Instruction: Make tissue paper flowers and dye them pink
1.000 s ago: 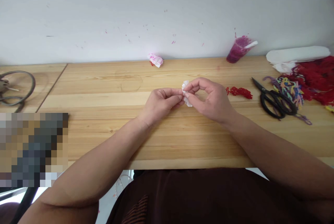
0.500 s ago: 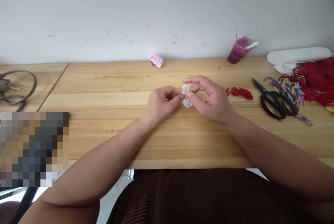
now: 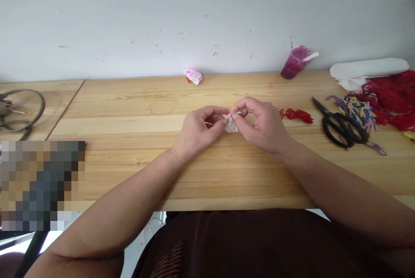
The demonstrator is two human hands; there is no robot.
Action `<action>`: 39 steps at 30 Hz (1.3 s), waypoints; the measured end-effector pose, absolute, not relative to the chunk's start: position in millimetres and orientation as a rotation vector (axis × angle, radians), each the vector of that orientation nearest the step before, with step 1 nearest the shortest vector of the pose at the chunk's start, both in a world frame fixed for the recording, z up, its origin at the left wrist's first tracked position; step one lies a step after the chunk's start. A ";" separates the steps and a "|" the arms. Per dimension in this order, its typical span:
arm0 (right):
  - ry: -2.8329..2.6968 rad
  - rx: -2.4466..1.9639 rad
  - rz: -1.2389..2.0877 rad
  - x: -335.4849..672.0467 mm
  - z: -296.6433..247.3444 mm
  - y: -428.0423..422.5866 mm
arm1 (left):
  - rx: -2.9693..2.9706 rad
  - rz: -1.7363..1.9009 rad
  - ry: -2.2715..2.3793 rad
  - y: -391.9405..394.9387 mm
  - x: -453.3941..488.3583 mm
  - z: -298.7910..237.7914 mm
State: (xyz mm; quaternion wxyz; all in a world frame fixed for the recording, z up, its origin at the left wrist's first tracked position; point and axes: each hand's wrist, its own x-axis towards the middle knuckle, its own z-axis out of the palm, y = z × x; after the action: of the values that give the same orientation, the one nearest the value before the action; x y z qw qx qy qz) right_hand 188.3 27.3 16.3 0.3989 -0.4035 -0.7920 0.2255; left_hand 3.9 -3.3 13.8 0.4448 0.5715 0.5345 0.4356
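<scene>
Wood tbl (image 3: pixel 106 139) | L hand (image 3: pixel 198 130) & R hand (image 3: pixel 262 126) pinching wht tissue (image 3: pixel 231 126)

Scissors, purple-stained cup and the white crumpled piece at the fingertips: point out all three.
Scissors (image 3: pixel 328 114): head view, on the metal near the pivot.
Purple-stained cup (image 3: pixel 291 65): head view, on the side wall.
White crumpled piece (image 3: pixel 231 126): head view, on its lower visible part.
</scene>
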 end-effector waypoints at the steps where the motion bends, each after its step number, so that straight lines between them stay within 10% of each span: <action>1: -2.009 -1.021 0.572 188.2 16.1 27.0 | 1.416 1.066 1.320 -3.6 4.3 13.3; 39: -1.981 -1.007 0.517 183.6 15.8 25.1 | 0.777 1.052 0.986 0.6 7.6 -2.2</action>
State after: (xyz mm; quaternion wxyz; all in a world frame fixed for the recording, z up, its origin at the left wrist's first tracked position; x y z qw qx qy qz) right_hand 183.6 25.1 15.8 0.4170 -0.4012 -0.7891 0.2060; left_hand 7.6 0.6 -2.2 0.6829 0.3463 0.4398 0.4693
